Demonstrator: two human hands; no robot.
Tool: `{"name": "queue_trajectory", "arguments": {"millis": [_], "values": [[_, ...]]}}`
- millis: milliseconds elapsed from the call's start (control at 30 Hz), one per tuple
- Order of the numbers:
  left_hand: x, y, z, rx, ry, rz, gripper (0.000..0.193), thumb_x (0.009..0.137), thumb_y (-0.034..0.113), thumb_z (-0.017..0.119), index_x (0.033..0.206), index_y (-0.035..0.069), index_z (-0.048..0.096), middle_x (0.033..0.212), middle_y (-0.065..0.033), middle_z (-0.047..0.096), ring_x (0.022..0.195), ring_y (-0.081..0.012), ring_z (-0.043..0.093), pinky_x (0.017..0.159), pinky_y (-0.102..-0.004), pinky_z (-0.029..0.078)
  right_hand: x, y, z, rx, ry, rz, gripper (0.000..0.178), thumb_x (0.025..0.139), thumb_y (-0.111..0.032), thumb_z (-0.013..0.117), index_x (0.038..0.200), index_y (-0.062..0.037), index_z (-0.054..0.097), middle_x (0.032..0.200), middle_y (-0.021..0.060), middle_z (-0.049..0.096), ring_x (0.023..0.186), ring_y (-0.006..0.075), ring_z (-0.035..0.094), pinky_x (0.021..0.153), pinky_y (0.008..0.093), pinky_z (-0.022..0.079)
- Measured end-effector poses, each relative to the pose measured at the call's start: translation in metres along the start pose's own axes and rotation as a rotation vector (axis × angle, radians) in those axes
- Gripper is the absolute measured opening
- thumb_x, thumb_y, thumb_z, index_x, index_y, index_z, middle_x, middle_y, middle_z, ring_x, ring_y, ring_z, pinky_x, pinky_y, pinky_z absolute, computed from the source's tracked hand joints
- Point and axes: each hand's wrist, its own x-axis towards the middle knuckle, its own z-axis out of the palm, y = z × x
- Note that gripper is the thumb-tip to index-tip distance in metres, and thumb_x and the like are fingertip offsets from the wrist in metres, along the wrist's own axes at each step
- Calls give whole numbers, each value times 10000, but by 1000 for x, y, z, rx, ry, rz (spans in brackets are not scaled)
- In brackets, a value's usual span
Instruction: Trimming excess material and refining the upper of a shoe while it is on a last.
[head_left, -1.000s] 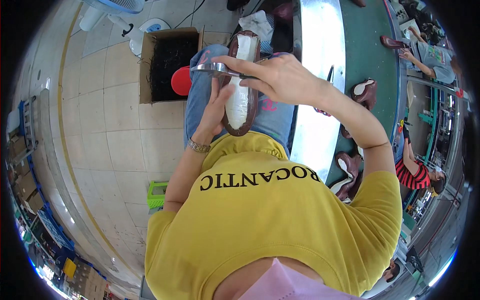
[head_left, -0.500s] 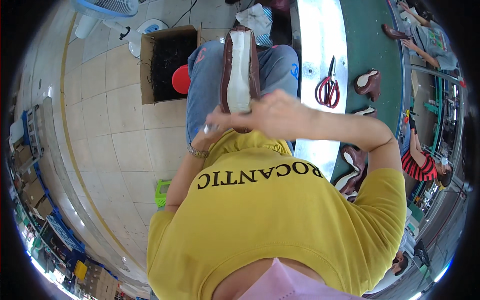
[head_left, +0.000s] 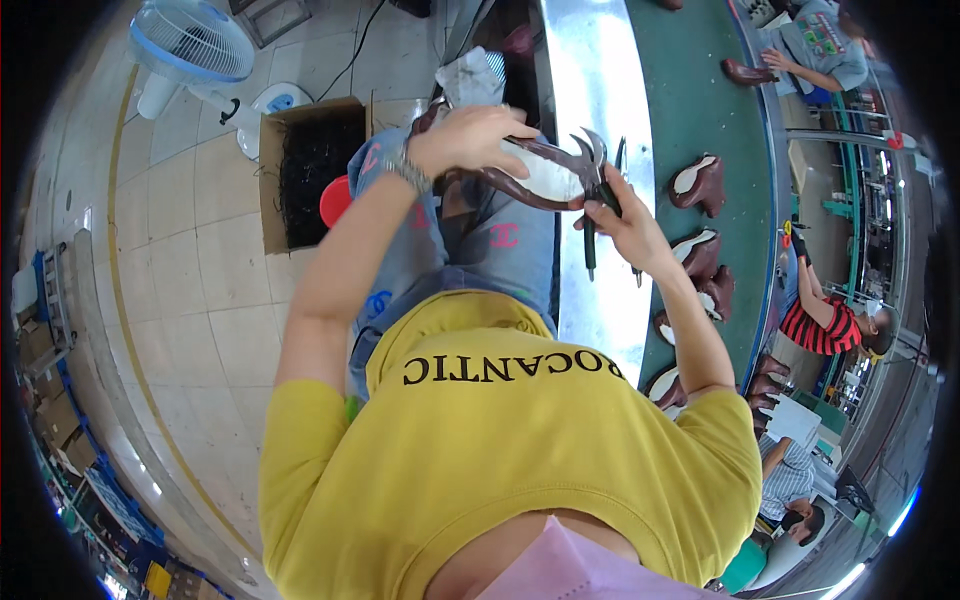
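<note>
your left hand is clamped on the shoe, held over your lap at the bench edge; your right hand is closed on the pincers, biting its edge. brace the shoe firmly and pull evenly to avoid tearing

The single head-worn fisheye looked steeply down, close over the person's chest, lap and tiled floor.
</note>
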Motion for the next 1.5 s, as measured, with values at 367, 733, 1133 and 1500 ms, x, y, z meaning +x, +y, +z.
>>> {"name": "queue_trajectory", "arguments": {"millis": [367,733,1133,1500], "values": [[41,-41,17,-121,365,-194,462,819,463,663,821,1,670,792,-230,654,785,-374,654,706,-469,501,47,-11,-17,264,-219,184,523,971,-100,534,1433,-36,298,1102,143,644,999,227,654,891,370,521],[-25,14,54,258,510,3,689,650,71,748,1264,-67,468,1245,-203,541,1196,-352,473,1062,-424,351,28,-1,23,-437,8,-99,565,954,-146,536,1438,9,289,641,138,606,539,259,625,557,371,504],[-15,7,72,718,501,-4,683,814,236,658,1347,-108,405,1362,-267,448,1289,-386,428,1110,-454,330,76,-28,6,-897,245,-322,596,925,-203,559,1460,-120,311,688,252,633,643,433,630,629,514,484],[-17,5,75,734,582,6,486,840,159,607,1224,-127,521,1248,-235,527,1273,-391,460,1094,-456,366,74,-36,-9,-685,32,2,596,945,-132,540,1480,-59,287,620,99,611,541,200,628,552,337,492]]}}
